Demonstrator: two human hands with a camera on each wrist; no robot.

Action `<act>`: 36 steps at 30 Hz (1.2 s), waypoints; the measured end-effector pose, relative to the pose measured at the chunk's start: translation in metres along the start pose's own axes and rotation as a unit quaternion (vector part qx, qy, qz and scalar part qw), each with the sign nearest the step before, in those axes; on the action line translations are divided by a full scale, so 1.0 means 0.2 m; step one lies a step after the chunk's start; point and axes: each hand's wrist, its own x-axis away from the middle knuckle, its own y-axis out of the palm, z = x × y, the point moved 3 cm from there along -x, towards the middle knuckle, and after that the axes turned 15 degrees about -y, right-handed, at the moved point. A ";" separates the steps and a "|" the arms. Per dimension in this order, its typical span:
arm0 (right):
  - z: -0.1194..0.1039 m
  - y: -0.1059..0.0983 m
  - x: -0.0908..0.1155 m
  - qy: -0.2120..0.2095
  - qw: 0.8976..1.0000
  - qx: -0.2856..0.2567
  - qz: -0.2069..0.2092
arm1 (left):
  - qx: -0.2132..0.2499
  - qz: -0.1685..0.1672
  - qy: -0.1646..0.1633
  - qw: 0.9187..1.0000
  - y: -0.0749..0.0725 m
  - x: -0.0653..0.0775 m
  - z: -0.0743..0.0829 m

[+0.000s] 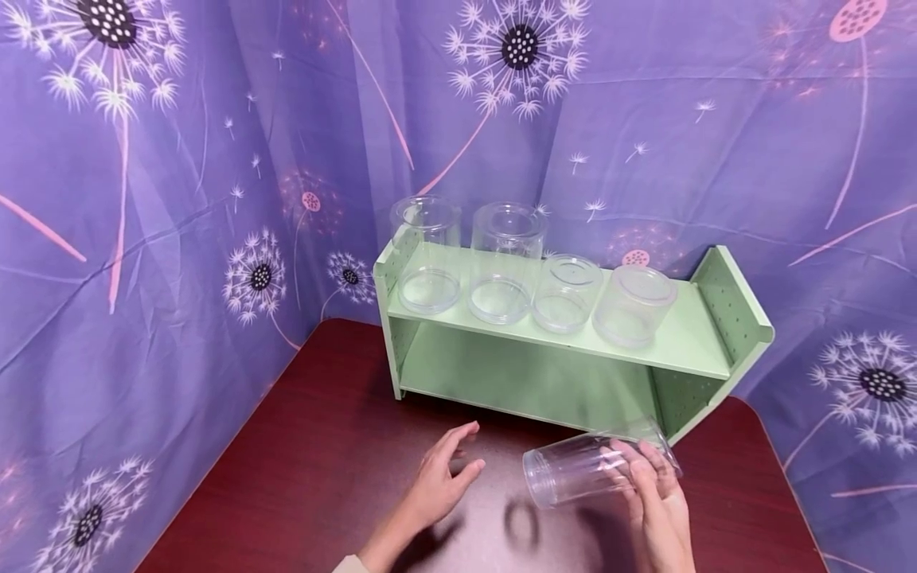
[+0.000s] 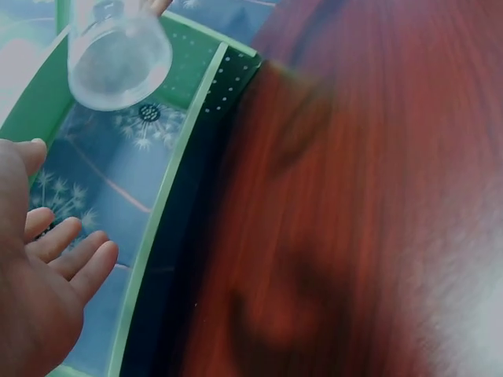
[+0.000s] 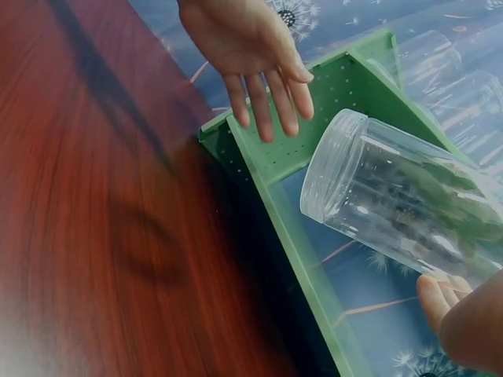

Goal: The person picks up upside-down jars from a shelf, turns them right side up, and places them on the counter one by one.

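Note:
My right hand [image 1: 655, 497] grips a tall clear plastic jar [image 1: 580, 468] near one end. The jar is tilted almost onto its side above the table, its ringed lid end pointing left toward my other hand. In the right wrist view the jar [image 3: 401, 200] looks see-through, with nothing visible inside. My left hand [image 1: 440, 473] hovers left of the jar, fingers relaxed and apart from it, holding nothing. Behind both hands stands a green two-tier shelf [image 1: 688, 326]. On its top tier are two tall clear jars [image 1: 428, 263] at the left and two short clear jars [image 1: 636, 306] to their right.
The lower tier [image 1: 523, 374] of the shelf opens toward me. The shelf's raised right side panel [image 1: 738, 306] stands close behind my right hand. Dark red wood table [image 1: 308, 461] extends in front and left. Purple dandelion-print curtains [image 1: 322, 119] hang around the table's back and sides.

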 end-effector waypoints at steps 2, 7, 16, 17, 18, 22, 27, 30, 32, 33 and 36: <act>0.01 0.01 0.00 0.002 1.000 0.007 0.005 | 0.000 -0.014 -0.007 1.000 0.02 0.01 0.00; 0.03 0.03 0.01 0.012 1.000 0.025 0.015 | 0.007 -0.052 -0.019 0.998 0.07 0.03 0.01; 0.05 0.05 0.02 0.027 0.998 0.051 0.017 | 0.016 -0.112 -0.052 0.992 0.15 0.07 0.02; 0.06 0.06 0.02 0.029 0.998 0.056 0.017 | 0.016 -0.116 -0.054 0.992 0.16 0.07 0.02; 0.06 0.06 0.03 0.029 0.998 0.057 0.016 | 0.018 -0.120 -0.055 0.991 0.17 0.07 0.02; 0.08 0.08 0.03 0.034 0.997 0.071 0.013 | 0.017 -0.127 -0.058 0.990 0.19 0.07 0.03; 0.09 0.09 0.05 0.023 0.999 0.029 0.004 | 0.017 -0.132 -0.064 0.989 0.20 0.07 0.04; 0.10 0.10 0.05 0.012 1.000 -0.009 -0.004 | 0.026 -0.135 -0.065 0.988 0.21 0.08 0.04; 0.10 0.10 0.06 0.009 1.000 -0.019 -0.006 | 0.037 -0.136 -0.065 0.988 0.21 0.08 0.05; 0.10 0.10 0.06 0.008 1.000 -0.019 -0.006 | 0.043 -0.137 -0.065 0.987 0.21 0.08 0.05; 0.11 0.10 0.07 0.008 1.000 -0.019 -0.004 | 0.068 -0.139 -0.058 0.986 0.22 0.08 0.05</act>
